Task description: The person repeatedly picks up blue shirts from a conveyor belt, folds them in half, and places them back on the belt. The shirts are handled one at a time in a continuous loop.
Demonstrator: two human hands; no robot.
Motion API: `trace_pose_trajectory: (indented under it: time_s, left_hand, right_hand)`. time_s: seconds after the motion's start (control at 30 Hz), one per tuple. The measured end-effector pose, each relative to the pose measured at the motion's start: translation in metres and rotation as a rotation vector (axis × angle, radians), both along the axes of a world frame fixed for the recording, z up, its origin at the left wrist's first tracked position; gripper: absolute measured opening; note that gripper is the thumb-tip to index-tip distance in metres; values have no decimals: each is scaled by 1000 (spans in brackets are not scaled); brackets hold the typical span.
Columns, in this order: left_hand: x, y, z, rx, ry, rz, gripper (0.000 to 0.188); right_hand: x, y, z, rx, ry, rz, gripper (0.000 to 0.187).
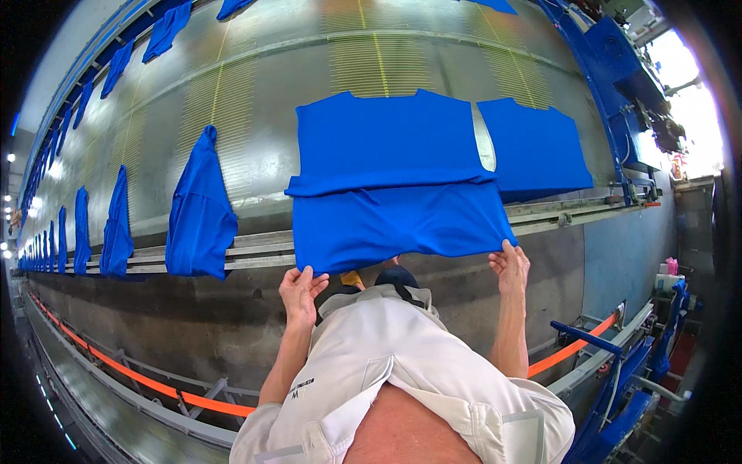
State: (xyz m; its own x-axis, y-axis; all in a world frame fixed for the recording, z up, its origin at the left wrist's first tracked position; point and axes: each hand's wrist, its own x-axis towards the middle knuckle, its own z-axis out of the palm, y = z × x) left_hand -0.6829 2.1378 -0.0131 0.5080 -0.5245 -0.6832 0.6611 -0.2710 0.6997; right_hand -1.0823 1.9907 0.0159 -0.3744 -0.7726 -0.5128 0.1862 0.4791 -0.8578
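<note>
A blue fabric panel (pixel 386 139) lies on the long metal table (pixel 278 116), with a raised fold running across its middle. Its near part hangs over the table's edge toward me, stretched between my hands. My left hand (pixel 302 292) pinches the near left corner between thumb and fingers. At the near right corner, my right hand (pixel 510 267) pinches the fabric the same way. Just right of this panel, a second blue panel (pixel 533 147) lies flat, its near edge close to the table rail. Both my forearms come up from below.
Several blue fabric pieces, the nearest one (pixel 202 209) included, drape over the table's near edge to the left. Yellow line grids (pixel 379 62) mark the tabletop. Blue machinery (pixel 618 77) stands at the right end. Behind me runs an orange rail (pixel 154 387) on a metal frame.
</note>
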Motion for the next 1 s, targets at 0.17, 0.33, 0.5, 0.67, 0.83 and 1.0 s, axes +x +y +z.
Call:
trace_pose_trajectory:
  time_s: [0.17, 0.33, 0.5, 0.67, 0.83, 1.0]
  left_hand:
    - [21, 11, 37, -120, -130, -34, 17]
    - [31, 18, 83, -222, -179, -71, 17]
    - [26, -9, 97, -266, -285, 32, 25]
    - [29, -76, 24, -321, -616, -142, 25]
    - [39, -101, -12, 189, -1516, -974, 37]
    - [56, -121, -12, 472, -1316, -922, 45]
  right_hand:
    - [-3, 10, 50, -101, -23, -64, 17]
    - [-1, -2, 86, -235, -9, -53, 13]
    - [35, -44, 81, -408, 58, -72, 24]
    - [62, -101, 0, -469, 372, 369, 25]
    - [86, -102, -24, -389, 753, 1225, 46]
    - [88, -128, -30, -82, 1029, 1511, 48]
